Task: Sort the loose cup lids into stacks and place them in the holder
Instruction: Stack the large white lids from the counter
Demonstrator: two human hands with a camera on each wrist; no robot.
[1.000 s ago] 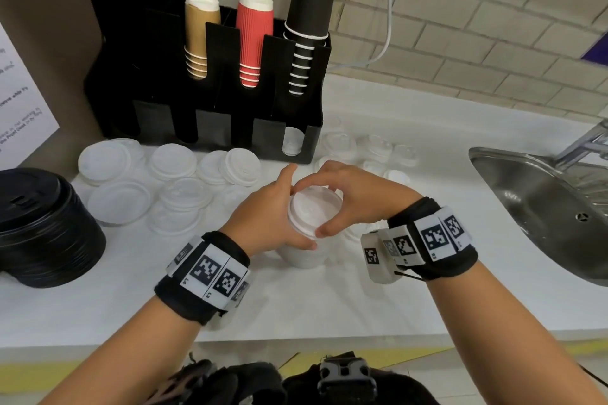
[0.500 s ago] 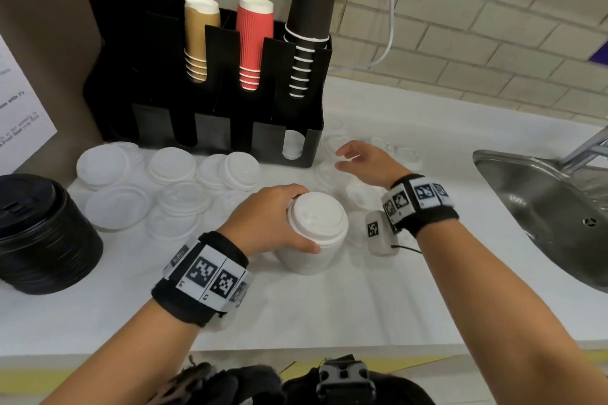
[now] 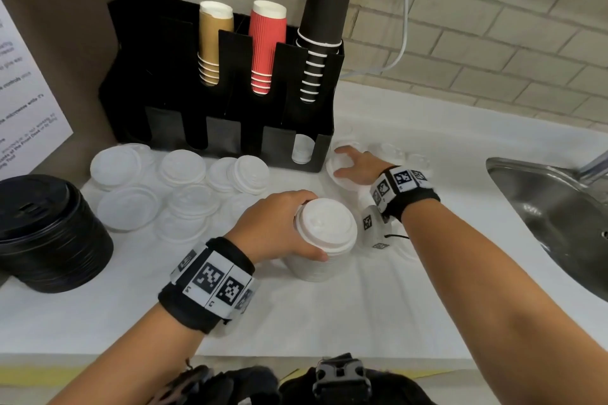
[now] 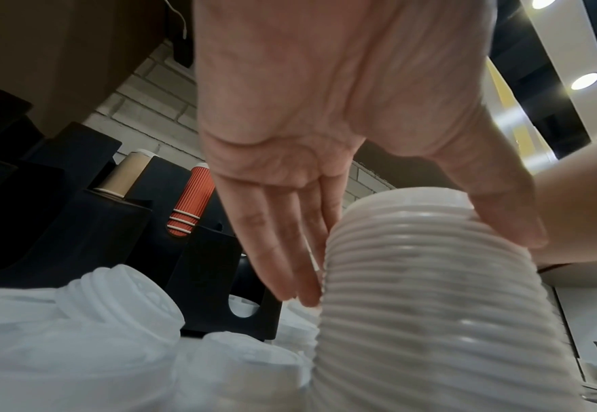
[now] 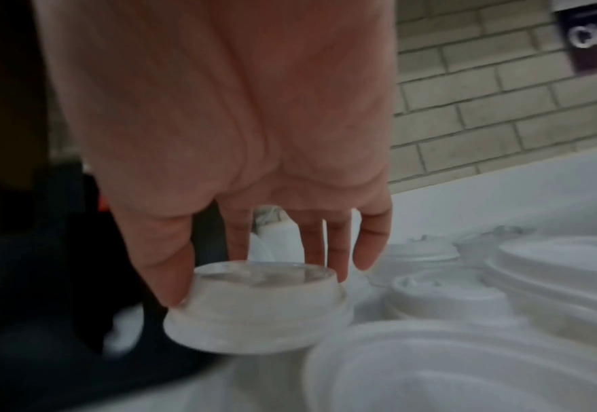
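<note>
Lids point(image 3: 184, 194): loose white ones, spread on the counter point(image 3: 378, 306) in front of the holder and to its right; some overlap.
Lid stack point(image 3: 324, 240): tall, white, ribbed down its side, upright on the counter, near the front edge, between the two arms.
Left hand point(image 3: 279, 227): wrapped round the top of the lid stack, thumb on the near side, fingers on the far side; gripping it.
Right hand point(image 3: 357, 166): reaching past the stack to a lid just right of the holder's corner.
Single lid point(image 5: 258, 303): small, white, pinched at its raised top between thumb and fingers; near rim looks tilted up, far rim hidden, contact with the counter unclear.
Holder point(image 3: 223, 102): black, against the brick wall, with tan, red and black cup stacks upside down in three top slots.
Lower slots: a few white lids point(image 3: 301, 149) visible through the rightmost cut-out; the others dark.
Black lids point(image 3: 42, 233): big stack at the counter's left edge, well apart from the hands.
Sink point(image 3: 552, 217): steel, at the far right.
</note>
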